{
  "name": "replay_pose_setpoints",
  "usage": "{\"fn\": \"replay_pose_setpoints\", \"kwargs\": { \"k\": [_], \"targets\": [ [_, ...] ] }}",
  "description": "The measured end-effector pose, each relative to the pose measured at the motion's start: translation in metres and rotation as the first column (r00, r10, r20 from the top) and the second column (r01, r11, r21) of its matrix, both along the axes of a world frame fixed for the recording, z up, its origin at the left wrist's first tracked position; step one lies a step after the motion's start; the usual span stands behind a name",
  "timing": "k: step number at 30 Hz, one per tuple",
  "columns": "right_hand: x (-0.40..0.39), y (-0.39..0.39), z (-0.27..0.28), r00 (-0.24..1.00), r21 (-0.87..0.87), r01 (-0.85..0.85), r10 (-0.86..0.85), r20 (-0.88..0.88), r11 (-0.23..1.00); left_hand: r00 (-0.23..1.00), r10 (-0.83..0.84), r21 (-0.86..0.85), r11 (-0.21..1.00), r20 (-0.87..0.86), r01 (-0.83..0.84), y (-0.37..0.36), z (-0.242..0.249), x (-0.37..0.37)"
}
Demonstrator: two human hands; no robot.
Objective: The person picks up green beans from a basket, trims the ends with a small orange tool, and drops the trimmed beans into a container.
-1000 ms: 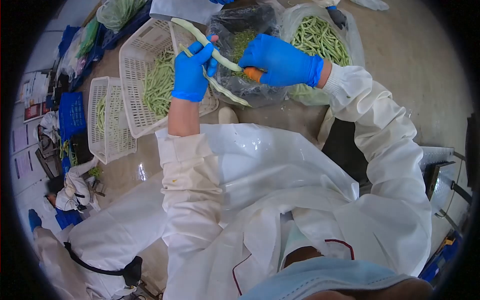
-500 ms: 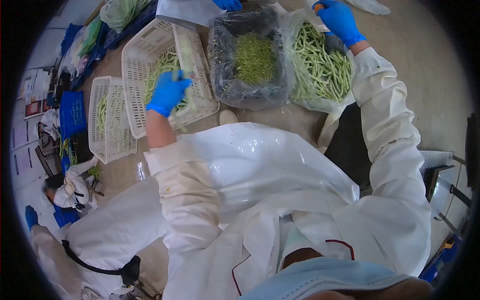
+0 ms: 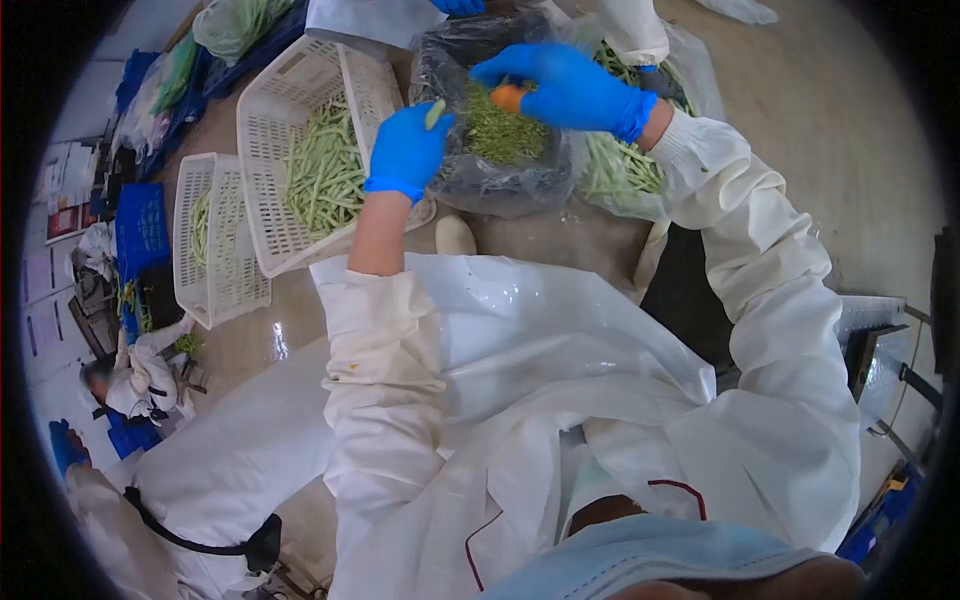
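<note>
My left hand [image 3: 408, 150], in a blue glove, is closed on a green bean [image 3: 435, 114] whose pale end sticks out past the fingers. It is over the near left edge of a crate lined with clear plastic [image 3: 500, 190], which holds small green trimmings [image 3: 508, 135]. Above those trimmings my gloved right hand [image 3: 575, 88] is closed on a small orange object [image 3: 508, 97]; the rest of it is hidden. To the left, green beans [image 3: 325, 165] lie in a white slotted crate [image 3: 283, 90]. On the right stands a clear bag of green beans [image 3: 620, 170], partly covered by my right hand.
A co-worker's white sleeve [image 3: 635, 30] reaches over the bag from the far side. Another blue-gloved hand [image 3: 458, 6] shows at the top edge. A smaller white crate [image 3: 225, 270] with beans stands at the left. My white apron [image 3: 520, 300] spreads below the crates.
My left hand has come right and up from the white crate, with a bean in it. My right hand has moved left from the bag to above the trimmings. A co-worker's sleeve has come over the bag.
</note>
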State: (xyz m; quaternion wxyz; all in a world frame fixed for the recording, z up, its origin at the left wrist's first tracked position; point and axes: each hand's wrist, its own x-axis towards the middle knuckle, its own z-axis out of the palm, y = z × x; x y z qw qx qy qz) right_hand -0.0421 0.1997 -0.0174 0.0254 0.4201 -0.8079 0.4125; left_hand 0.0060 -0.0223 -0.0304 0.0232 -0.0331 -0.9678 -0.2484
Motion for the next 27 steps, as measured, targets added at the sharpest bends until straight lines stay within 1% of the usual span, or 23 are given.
{"fn": "replay_pose_setpoints", "kwargs": {
  "k": [1, 3, 4, 6, 7, 9, 10, 12, 13, 15, 16, 17, 18, 19, 21, 22, 23, 24, 25, 27],
  "targets": [
    [0.007, -0.005, 0.005, 0.999, 0.018, -0.035, 0.034, 0.027, 0.999, 1.0, -0.014, -0.062, 0.998, -0.023, 0.013, 0.007, 0.0, 0.001],
    [0.017, -0.01, 0.014, 0.991, 0.052, -0.106, 0.102, 0.083, 0.993, 0.998, -0.017, -0.139, 0.99, 0.06, 0.025, 0.02, 0.002, 0.002],
    [0.016, -0.012, 0.011, 0.996, 0.125, -0.088, 0.084, 0.036, 0.988, 0.995, -0.015, -0.177, 0.984, 0.1, 0.033, 0.024, 0.003, 0.002],
    [0.014, -0.013, 0.004, 0.996, 0.267, -0.038, 0.057, -0.062, 0.963, 0.997, -0.066, -0.069, 0.995, 0.026, 0.068, 0.03, 0.005, 0.008],
    [0.013, -0.012, 0.003, 0.991, 0.277, -0.008, 0.045, -0.127, 0.961, 0.996, -0.089, -0.015, 0.996, -0.014, 0.089, 0.032, 0.007, 0.011],
    [0.009, -0.006, 0.001, 0.966, 0.291, 0.054, 0.023, -0.256, 0.955, 0.996, -0.092, 0.1, 0.991, -0.016, 0.093, 0.031, 0.02, 0.016],
    [0.007, -0.003, 0.001, 0.959, 0.286, 0.068, 0.017, -0.283, 0.956, 0.995, -0.093, 0.158, 0.983, -0.017, 0.095, 0.031, 0.024, 0.017],
    [0.004, 0.003, 0.003, 0.942, 0.276, 0.092, 0.007, -0.336, 0.957, 0.991, -0.086, 0.247, 0.963, -0.098, 0.108, 0.029, 0.019, 0.016],
    [0.006, 0.003, 0.003, 0.965, 0.201, 0.106, -0.053, -0.257, 0.974, 0.987, -0.077, 0.29, 0.95, -0.139, 0.115, 0.028, 0.017, 0.016],
    [0.012, 0.002, 0.002, 0.985, 0.051, 0.154, -0.149, -0.081, 0.987, 0.988, -0.025, 0.383, 0.92, -0.15, 0.081, 0.029, 0.017, 0.016],
    [0.01, 0.002, 0.003, 0.982, -0.067, 0.139, -0.129, 0.136, 0.988, 0.988, 0.001, 0.428, 0.901, -0.153, 0.065, 0.031, 0.02, 0.017],
    [0.005, 0.003, 0.006, 0.936, -0.184, 0.149, -0.078, 0.342, 0.972, 0.994, 0.03, 0.553, 0.832, -0.107, 0.034, 0.035, 0.023, 0.017],
    [0.002, 0.003, 0.008, 0.851, -0.293, 0.18, 0.001, 0.525, 0.939, 0.997, 0.052, 0.666, 0.746, -0.057, -0.001, 0.039, 0.026, 0.018],
    [0.002, 0.002, 0.005, 0.827, -0.323, 0.137, 0.071, 0.557, 0.937, 0.998, 0.068, 0.764, 0.644, -0.005, -0.04, 0.041, 0.028, 0.018],
    [0.005, -0.001, -0.009, 0.764, -0.388, 0.053, 0.213, 0.609, 0.92, 0.993, 0.117, 0.902, 0.431, -0.022, -0.031, 0.036, 0.028, 0.013],
    [0.01, -0.002, -0.014, 0.768, -0.214, 0.011, 0.129, 0.627, 0.977, 0.989, 0.142, 0.948, 0.316, -0.027, -0.02, 0.029, 0.029, 0.008],
    [0.017, -0.002, -0.021, 0.776, -0.034, -0.031, 0.046, 0.63, 0.999, 0.99, 0.114, 0.986, 0.152, -0.084, 0.067, 0.013, 0.029, -0.001],
    [0.019, -0.002, -0.041, 0.881, 0.146, -0.099, 0.018, 0.473, 0.984, 0.985, 0.097, 0.989, -0.018, -0.145, 0.148, -0.012, 0.029, -0.011],
    [0.019, 0.0, -0.065, 0.954, 0.33, -0.129, 0.027, 0.297, 0.935, 0.974, 0.093, 0.957, -0.188, -0.208, 0.222, -0.036, 0.032, -0.016],
    [0.017, 0.009, -0.093, 0.98, 0.591, -0.144, 0.03, 0.198, 0.794, 0.948, 0.171, 0.903, -0.297, -0.268, 0.309, -0.076, 0.042, -0.013]
  ]
}}
